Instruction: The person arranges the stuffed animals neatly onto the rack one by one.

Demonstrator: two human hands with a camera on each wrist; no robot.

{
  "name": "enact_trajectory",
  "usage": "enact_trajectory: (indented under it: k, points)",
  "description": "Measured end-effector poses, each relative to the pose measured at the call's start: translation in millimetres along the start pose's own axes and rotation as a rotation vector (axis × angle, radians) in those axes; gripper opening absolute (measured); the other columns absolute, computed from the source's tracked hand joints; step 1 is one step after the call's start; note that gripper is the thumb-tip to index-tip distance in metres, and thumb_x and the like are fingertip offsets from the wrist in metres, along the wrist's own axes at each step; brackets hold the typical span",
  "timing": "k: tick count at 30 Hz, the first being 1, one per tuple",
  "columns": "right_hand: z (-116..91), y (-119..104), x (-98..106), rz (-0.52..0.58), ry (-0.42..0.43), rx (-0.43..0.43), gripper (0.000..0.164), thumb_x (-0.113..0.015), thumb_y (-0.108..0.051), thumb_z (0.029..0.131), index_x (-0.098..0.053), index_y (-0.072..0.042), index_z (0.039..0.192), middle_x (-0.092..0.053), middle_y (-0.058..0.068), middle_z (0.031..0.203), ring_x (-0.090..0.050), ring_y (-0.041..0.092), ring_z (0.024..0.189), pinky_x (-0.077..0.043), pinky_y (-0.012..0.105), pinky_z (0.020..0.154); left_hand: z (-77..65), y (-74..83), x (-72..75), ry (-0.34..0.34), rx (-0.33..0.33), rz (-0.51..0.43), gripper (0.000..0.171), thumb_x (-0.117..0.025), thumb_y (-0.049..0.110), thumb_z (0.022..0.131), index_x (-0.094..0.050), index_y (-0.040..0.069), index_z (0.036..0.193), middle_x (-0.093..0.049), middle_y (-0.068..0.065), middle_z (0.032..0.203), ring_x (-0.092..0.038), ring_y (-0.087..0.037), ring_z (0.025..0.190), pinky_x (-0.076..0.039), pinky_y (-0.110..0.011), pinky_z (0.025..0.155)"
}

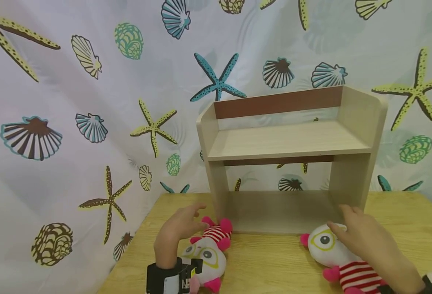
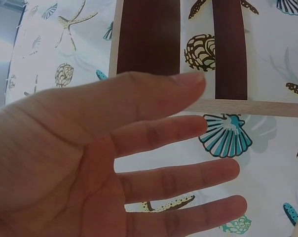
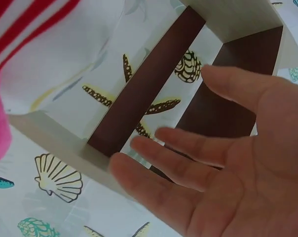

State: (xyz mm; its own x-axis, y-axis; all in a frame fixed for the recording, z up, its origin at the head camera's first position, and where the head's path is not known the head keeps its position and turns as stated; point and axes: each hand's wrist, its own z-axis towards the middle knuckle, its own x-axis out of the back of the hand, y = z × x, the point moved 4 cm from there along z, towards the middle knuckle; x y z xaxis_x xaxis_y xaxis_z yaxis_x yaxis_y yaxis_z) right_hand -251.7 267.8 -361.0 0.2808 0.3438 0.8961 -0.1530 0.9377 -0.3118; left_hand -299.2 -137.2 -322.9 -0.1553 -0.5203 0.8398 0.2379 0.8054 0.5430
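My left hand (image 1: 177,228), fingers extended and apart, is beside a plush doll (image 1: 210,257) with a white head, yellow glasses, pink ears and a red-striped body. This doll lies on the table, its feet toward the shelf's left front corner. The left wrist view shows the palm with nothing in it. My right hand (image 1: 370,241) reaches over a second, similar plush doll (image 1: 322,247), which lies with its head toward the shelf. In the right wrist view the fingers are spread loosely and hold nothing; the doll's striped body (image 3: 25,29) fills a corner.
A two-tier wooden shelf (image 1: 289,139) with brown back strips stands at the rear of the wooden table (image 1: 267,261). Behind it and at the left hangs a white curtain (image 1: 120,85) printed with shells and starfish.
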Motion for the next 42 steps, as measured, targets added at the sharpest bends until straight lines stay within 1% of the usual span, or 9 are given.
enact_trajectory:
  k: [3, 7, 13, 18, 25, 30, 35, 38, 42]
  points:
    - [3, 8, 5, 0.021, 0.030, -0.014, 0.053, -0.067, -0.024, 0.094, -0.048, 0.019, 0.118, -0.057, 0.041, 0.105, -0.057, 0.059, 0.095, -0.047, 0.065, 0.073, 0.2, -3.3, -0.2, -0.004, 0.010, -0.002, 0.054, -0.074, 0.016, 0.090, -0.054, 0.007, 0.140, -0.061, -0.023, 0.127, -0.059, -0.041, 0.114, -0.048, -0.058, 0.089]
    - [8, 23, 12, 0.057, 0.070, -0.028, 0.052, -0.064, -0.025, 0.096, -0.046, 0.017, 0.122, -0.057, 0.042, 0.105, -0.056, 0.060, 0.095, -0.047, 0.065, 0.068, -0.3, -5.9, 0.3, -0.001, 0.018, 0.002, 0.054, -0.074, 0.016, 0.089, -0.055, 0.007, 0.139, -0.061, -0.023, 0.126, -0.059, -0.041, 0.113, -0.048, -0.058, 0.089]
    - [10, 45, 23, 0.047, 0.117, -0.133, 0.086, -0.062, -0.033, 0.099, -0.019, 0.034, 0.133, -0.045, 0.056, 0.109, -0.053, 0.066, 0.092, -0.048, 0.064, 0.064, -1.1, -4.1, -0.1, 0.008, 0.021, 0.001, 0.054, -0.074, 0.017, 0.090, -0.055, 0.008, 0.139, -0.061, -0.023, 0.127, -0.059, -0.041, 0.113, -0.049, -0.058, 0.088]
    - [7, 52, 25, 0.050, 0.168, -0.151, 0.091, -0.059, -0.035, 0.101, -0.011, 0.035, 0.134, -0.039, 0.058, 0.113, -0.051, 0.067, 0.090, -0.048, 0.062, 0.061, -2.6, -1.8, -2.4, -0.001, 0.024, -0.013, 0.054, -0.074, 0.016, 0.089, -0.055, 0.007, 0.139, -0.061, -0.023, 0.127, -0.059, -0.039, 0.114, -0.050, -0.056, 0.088]
    - [8, 58, 27, 0.072, 0.283, -0.108, 0.079, -0.064, -0.021, 0.098, -0.018, 0.037, 0.129, -0.040, 0.060, 0.102, -0.054, 0.064, 0.072, -0.047, 0.058, 0.049, -2.1, -0.8, -3.2, -0.003, 0.008, 0.040, 0.052, -0.074, 0.015, 0.088, -0.056, 0.004, 0.136, -0.063, -0.022, 0.124, -0.059, -0.039, 0.115, -0.049, -0.054, 0.089]
    - [21, 58, 28, 0.076, 0.283, -0.107, 0.072, -0.066, -0.015, 0.095, -0.026, 0.037, 0.124, -0.044, 0.058, 0.100, -0.054, 0.066, 0.079, -0.047, 0.064, 0.058, -5.3, -7.8, -5.4, -0.020, 0.050, 0.075, 0.051, -0.075, 0.014, 0.086, -0.059, -0.001, 0.132, -0.065, -0.021, 0.119, -0.061, -0.037, 0.111, -0.050, -0.053, 0.088]
    - [33, 57, 32, 0.087, 0.280, -0.164, 0.067, -0.063, -0.014, 0.096, -0.027, 0.034, 0.124, -0.044, 0.055, 0.100, -0.052, 0.067, 0.084, -0.046, 0.066, 0.064, -9.7, -20.9, -9.9, -0.066, 0.100, 0.141, 0.049, -0.077, 0.019, 0.085, -0.061, -0.006, 0.125, -0.066, -0.020, 0.113, -0.064, -0.034, 0.100, -0.051, -0.052, 0.086]
    - [39, 56, 34, 0.106, 0.275, -0.205, 0.066, -0.059, -0.016, 0.098, -0.026, 0.032, 0.129, -0.043, 0.054, 0.105, -0.052, 0.066, 0.087, -0.046, 0.066, 0.066, -13.7, -32.7, -13.2, -0.084, 0.117, 0.189, 0.047, -0.075, 0.025, 0.088, -0.063, -0.009, 0.119, -0.067, -0.020, 0.112, -0.064, -0.035, 0.102, -0.050, -0.051, 0.088]
    - [45, 54, 36, 0.118, 0.293, -0.204, 0.059, -0.056, -0.016, 0.099, -0.031, 0.029, 0.127, -0.049, 0.049, 0.100, -0.056, 0.061, 0.081, -0.048, 0.060, 0.058, -20.1, -52.3, -20.4, -0.131, 0.162, 0.176, 0.054, -0.072, 0.036, 0.089, -0.065, -0.009, 0.118, -0.066, -0.020, 0.116, -0.061, -0.037, 0.109, -0.049, -0.051, 0.091]
